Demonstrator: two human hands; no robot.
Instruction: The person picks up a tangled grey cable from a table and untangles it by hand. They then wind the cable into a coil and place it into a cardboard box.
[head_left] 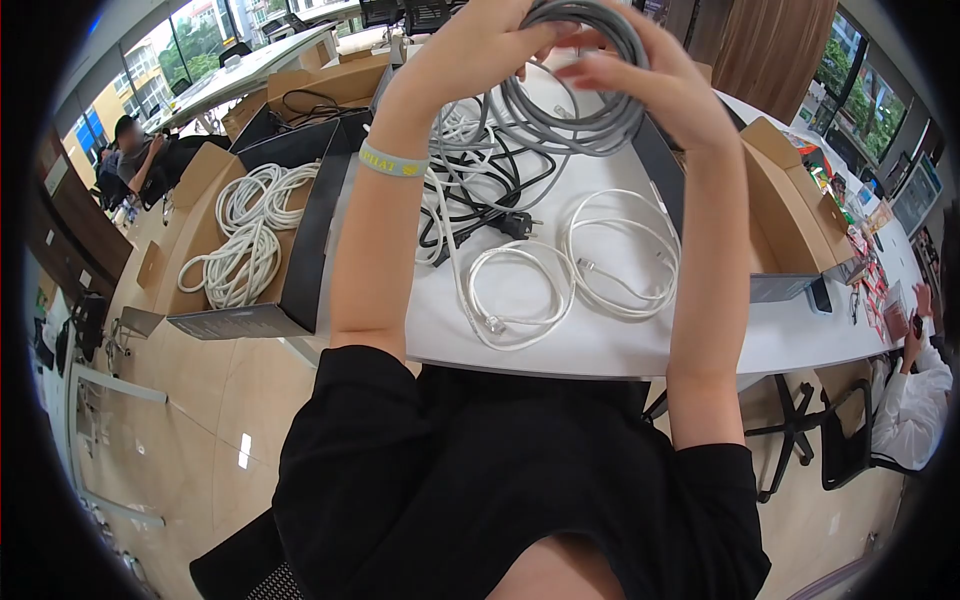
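Note:
A thick coil of grey cable [612, 140] is lifted over the far part of the white table, at the top of the view. My left hand [490, 45] is closed on the coil's left side, its thumb lying against the strands. Around the right side curls my right hand [665, 85], its thumb reaching into the loop; some fingers are hidden behind the cable. Below and left of the coil lies a tangle of black cables [500, 185] with a power plug [517, 225]. Closer to me rest two loosely coiled white network cables, one left [520, 300] and one right [625, 255].
An open box [300, 255] at left holds bundled white cables [245, 250]. Behind it, another box [330, 80] contains black cables. A third open box [785, 225] stands at right, beside a phone [820, 296]. People sit at far left and far right.

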